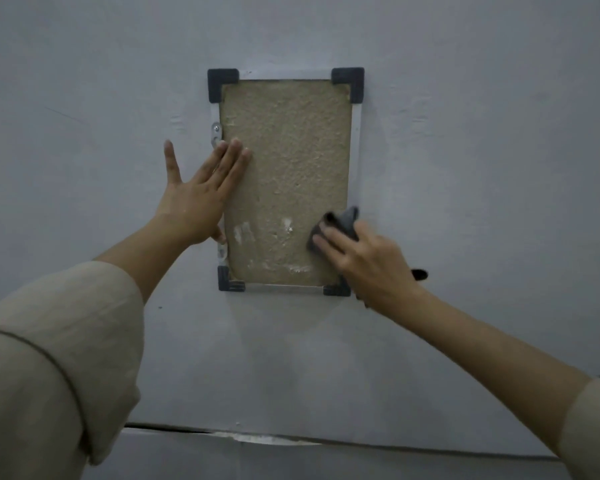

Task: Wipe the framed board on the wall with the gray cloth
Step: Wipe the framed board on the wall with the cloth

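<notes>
A framed board [288, 161] hangs on the wall: a rough tan panel in a thin white frame with dark corner caps. White smears mark its lower part. My left hand [201, 192] lies flat and spread over the board's left edge, fingers on the panel, thumb on the wall. My right hand [364, 258] presses a bunched gray cloth [340, 225] against the board's lower right area, near the right frame edge. My hand hides part of the cloth.
The pale gray wall [465, 133] surrounds the board. A metal bracket [216, 133] holds the frame's left side. A small dark object [419, 274] pokes out behind my right hand. A cracked horizontal ledge [257, 436] runs below.
</notes>
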The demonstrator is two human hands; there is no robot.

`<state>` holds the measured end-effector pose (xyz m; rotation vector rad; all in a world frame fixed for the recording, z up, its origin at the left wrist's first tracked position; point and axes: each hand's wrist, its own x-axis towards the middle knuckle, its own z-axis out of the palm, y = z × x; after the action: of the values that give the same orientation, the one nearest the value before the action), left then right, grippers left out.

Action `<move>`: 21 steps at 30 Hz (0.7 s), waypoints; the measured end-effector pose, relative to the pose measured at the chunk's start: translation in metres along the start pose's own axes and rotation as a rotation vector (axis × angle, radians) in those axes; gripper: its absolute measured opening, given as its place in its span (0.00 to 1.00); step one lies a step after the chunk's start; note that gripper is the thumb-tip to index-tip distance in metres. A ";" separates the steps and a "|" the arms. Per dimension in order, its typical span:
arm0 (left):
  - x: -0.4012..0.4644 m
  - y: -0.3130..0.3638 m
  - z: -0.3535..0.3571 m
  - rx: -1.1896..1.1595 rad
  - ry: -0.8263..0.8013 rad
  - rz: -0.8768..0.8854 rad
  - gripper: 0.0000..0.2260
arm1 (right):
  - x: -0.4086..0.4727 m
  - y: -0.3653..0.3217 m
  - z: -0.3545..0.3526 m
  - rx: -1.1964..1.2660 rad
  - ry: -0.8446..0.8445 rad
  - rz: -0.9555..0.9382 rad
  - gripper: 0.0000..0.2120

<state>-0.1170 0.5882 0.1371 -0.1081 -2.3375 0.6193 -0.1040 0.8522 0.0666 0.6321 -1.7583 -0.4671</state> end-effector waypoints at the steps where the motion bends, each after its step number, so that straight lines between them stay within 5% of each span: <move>1: 0.000 0.000 0.000 -0.005 -0.003 0.001 0.59 | -0.007 -0.003 0.001 0.000 -0.038 -0.062 0.14; 5: -0.001 0.000 0.000 -0.007 -0.013 0.002 0.59 | 0.012 0.022 -0.007 -0.020 -0.040 -0.071 0.15; 10: -0.002 0.001 -0.001 -0.004 -0.006 0.012 0.59 | 0.039 0.054 -0.017 0.001 -0.017 0.188 0.12; 16: 0.000 0.000 -0.001 -0.002 0.003 0.007 0.60 | -0.012 0.020 -0.010 -0.090 -0.105 -0.218 0.22; 21: 0.000 0.000 0.001 0.009 -0.002 0.007 0.60 | 0.020 0.056 -0.018 -0.127 -0.035 -0.149 0.16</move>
<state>-0.1178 0.5875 0.1365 -0.1111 -2.3371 0.6340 -0.1004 0.8838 0.1203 0.6709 -1.7060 -0.6911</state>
